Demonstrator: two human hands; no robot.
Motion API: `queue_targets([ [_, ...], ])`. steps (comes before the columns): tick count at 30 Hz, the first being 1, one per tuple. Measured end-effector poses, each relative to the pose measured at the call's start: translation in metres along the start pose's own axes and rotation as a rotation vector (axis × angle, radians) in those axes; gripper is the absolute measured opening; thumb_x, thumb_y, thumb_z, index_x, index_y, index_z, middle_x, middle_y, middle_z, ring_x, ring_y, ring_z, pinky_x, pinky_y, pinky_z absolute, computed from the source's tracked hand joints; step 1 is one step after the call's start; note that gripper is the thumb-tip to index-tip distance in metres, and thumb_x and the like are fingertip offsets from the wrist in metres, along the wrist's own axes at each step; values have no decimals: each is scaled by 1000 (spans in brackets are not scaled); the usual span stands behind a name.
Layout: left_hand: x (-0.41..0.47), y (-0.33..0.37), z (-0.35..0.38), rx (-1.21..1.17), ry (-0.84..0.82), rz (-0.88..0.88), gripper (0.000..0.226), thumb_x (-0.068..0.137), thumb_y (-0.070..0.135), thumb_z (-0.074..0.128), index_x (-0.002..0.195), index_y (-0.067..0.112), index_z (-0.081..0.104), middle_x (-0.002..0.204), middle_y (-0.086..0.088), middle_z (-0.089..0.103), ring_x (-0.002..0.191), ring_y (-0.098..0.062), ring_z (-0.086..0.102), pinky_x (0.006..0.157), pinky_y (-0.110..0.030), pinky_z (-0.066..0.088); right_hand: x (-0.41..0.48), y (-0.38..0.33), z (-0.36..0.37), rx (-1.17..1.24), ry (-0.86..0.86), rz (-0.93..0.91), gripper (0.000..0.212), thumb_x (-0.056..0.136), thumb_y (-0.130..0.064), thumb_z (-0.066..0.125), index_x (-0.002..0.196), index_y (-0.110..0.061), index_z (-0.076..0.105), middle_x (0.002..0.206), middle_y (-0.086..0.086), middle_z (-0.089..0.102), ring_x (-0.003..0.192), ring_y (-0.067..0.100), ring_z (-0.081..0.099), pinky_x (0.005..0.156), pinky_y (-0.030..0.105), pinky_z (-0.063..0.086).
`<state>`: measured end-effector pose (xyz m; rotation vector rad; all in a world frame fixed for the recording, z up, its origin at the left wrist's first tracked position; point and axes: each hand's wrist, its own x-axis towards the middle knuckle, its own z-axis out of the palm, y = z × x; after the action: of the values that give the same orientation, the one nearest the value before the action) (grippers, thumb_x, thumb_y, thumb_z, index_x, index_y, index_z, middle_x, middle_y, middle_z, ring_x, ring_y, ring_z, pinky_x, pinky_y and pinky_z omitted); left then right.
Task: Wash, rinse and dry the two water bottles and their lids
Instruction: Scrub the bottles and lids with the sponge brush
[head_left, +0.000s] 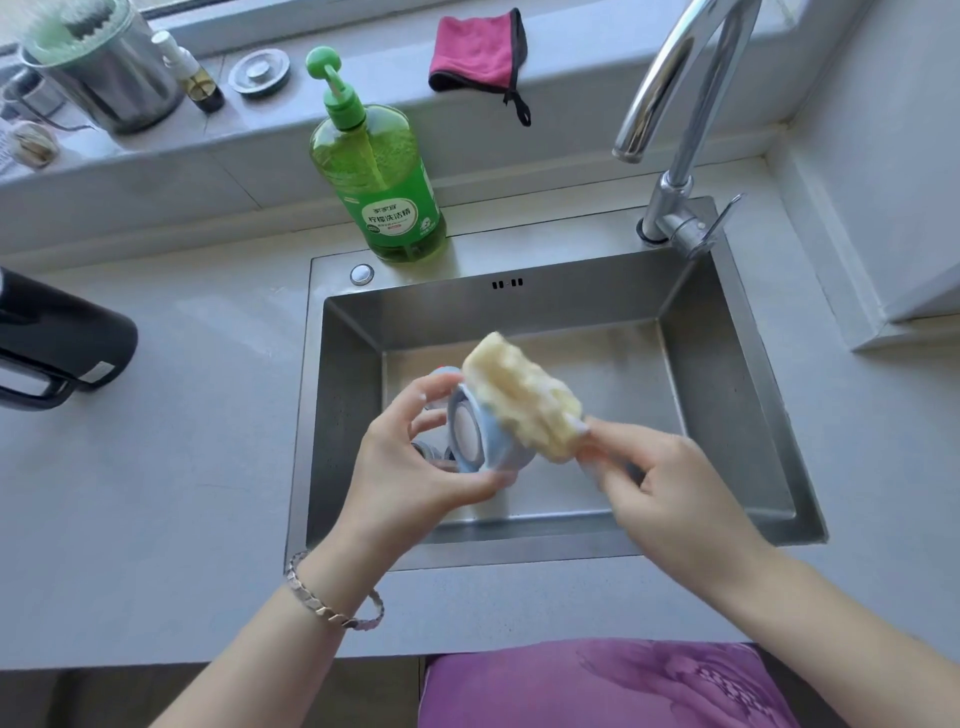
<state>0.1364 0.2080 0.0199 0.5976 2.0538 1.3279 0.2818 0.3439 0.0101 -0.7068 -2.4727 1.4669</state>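
Bright daylight; blurred sponge (524, 397); bowed edges

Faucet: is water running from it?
No, no stream falls from the spout of the faucet toward the sink below it.

Pale-blue lid (488, 436), yellow sponge (524, 397), green soap bottle (382, 182), pink cloth (475, 49).
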Motion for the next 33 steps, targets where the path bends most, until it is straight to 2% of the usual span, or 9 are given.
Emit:
queue_targets([
  [7, -1, -4, -1, 79, -20, 56, 71, 50, 10, 89, 104, 42, 57, 109, 17, 62, 105, -3, 58, 69, -20, 55, 6, 1, -8, -200, -10, 41, 20, 91, -19, 52, 103, -30, 62, 58, -17, 49, 57, 2, 43, 49, 27, 27],
  [12, -5, -9, -8, 128, -36, 145, 68, 51, 26, 82, 112, 38, 54, 118, 12, 60, 111, -18, 58, 79, -39, 58, 8, 2, -18, -163, -51, 96, 19, 91, -14, 54, 92, -26, 70, 51, -15, 47, 52, 3, 43, 47, 19, 28],
  [16, -6, -9, -7, 80, -17, 136, 69, 51, 25, 83, 112, 36, 53, 118, 12, 61, 113, -6, 56, 84, -26, 54, 1, -11, -12, -137, -100, 13, 23, 88, -24, 50, 104, -36, 62, 60, -13, 58, 54, 3, 43, 48, 21, 28],
  [19, -6, -13, -7, 92, -52, 104, 71, 53, 9, 87, 109, 33, 52, 115, 10, 62, 111, -10, 59, 79, -27, 56, 11, 6, -14, -165, -58, 163, 21, 91, -20, 52, 99, -29, 69, 48, -11, 46, 48, 7, 40, 45, 22, 22],
  [22, -5, -15, -5, 98, -27, 98, 75, 52, 4, 86, 106, 38, 47, 112, 11, 59, 98, -10, 63, 68, -19, 52, 3, 3, -11, -41, -59, 124, 19, 91, -15, 53, 99, -20, 70, 50, -1, 38, 43, 10, 32, 44, 20, 21],
  [26, -6, -14, 0, 168, 42, 122, 76, 52, 6, 80, 109, 42, 44, 117, 10, 48, 102, 6, 51, 82, -5, 41, -6, 10, -5, 21, -48, 129, 22, 92, -15, 53, 101, -28, 67, 57, 4, 43, 45, 10, 31, 49, 23, 23],
  [28, -5, -14, 2, 206, 54, 145, 72, 49, 14, 78, 109, 40, 48, 117, 9, 50, 105, 3, 51, 87, -11, 43, -8, 17, -2, -16, 8, 151, 22, 92, -15, 52, 102, -29, 66, 55, -2, 42, 48, 10, 32, 51, 28, 25],
  [31, 0, -16, 5, 181, 89, 130, 71, 44, 22, 82, 106, 41, 52, 111, 10, 54, 103, -10, 58, 88, -29, 51, -18, 2, 12, -104, 67, -6, 22, 90, -17, 49, 99, -35, 57, 59, -17, 43, 53, 5, 35, 49, 22, 25],
  [33, 0, -14, 7, 189, 110, 115, 69, 42, 27, 82, 105, 38, 56, 108, 10, 56, 101, -11, 60, 86, -31, 52, -17, -2, 13, -197, 88, -33, 20, 87, -19, 47, 98, -36, 51, 57, -20, 38, 57, 8, 28, 49, 26, 26],
])
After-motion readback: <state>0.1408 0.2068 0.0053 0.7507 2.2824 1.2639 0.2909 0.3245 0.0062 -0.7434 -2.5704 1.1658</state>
